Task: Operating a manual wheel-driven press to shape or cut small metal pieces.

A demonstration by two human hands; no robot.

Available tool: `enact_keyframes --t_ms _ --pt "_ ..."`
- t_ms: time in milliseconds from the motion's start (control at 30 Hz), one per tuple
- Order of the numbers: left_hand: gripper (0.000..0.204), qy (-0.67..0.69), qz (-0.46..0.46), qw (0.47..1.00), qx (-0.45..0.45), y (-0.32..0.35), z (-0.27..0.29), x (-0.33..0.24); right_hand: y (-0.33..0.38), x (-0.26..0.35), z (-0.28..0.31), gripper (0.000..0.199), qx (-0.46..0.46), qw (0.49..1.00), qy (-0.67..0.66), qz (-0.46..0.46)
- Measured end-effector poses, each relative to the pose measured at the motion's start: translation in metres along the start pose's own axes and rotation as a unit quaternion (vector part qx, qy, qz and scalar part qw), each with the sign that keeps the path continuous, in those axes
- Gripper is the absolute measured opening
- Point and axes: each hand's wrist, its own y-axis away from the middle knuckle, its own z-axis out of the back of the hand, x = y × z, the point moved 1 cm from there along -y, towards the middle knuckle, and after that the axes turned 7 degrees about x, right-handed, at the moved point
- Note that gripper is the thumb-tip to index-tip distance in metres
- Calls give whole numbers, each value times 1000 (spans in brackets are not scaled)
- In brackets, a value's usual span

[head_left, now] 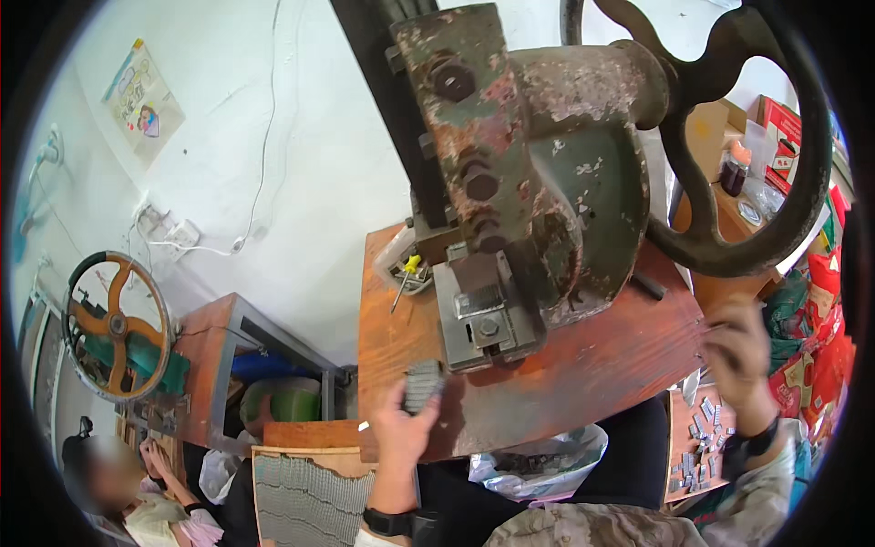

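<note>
My left hand (401, 427) grips a small stack of grey metal strips (422, 387) between thumb and fingers, over the front left of the wooden bench (592, 365). Beside that stack, to the right, the metal die block (492, 319) sits under the ram of an old green hand press (488, 118). Smeared by motion, my right hand (736, 351) is off the bench's right edge, below the press's large handwheel (807, 164). Whether its fingers hold anything cannot be made out.
A tray (314, 501) of lined-up grey pieces stands lower left. A plastic bag (547, 463) of metal pieces lies below the bench. Small loose pieces (702, 447) cover a board at right. A yellow-handled screwdriver (406, 273) rests by a container. At far left, a person (150, 510) sits.
</note>
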Motion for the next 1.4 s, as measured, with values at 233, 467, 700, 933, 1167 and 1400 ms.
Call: enact_keyframes --t_ms 233,467,700,933,1167,1400 --pt "61 -249 -106 959 82 18 -31 2 49 -1 -109 20 70 988 -110 -84" --pt "56 -380 -94 919 39 12 -57 -12 50 0 -130 18 69 985 -112 -109" --pt "50 499 181 846 40 34 -16 4 52 -1 -127 17 43 989 -76 -118" --pt "62 730 203 638 138 67 -10 -3 51 4 -129 15 40 990 -66 -114" --pt "64 730 215 611 218 86 -23 3 58 3 -130 15 43 991 -53 -115" --pt "51 461 251 760 383 117 -55 44 59 -2 -132 15 41 993 -36 -108"
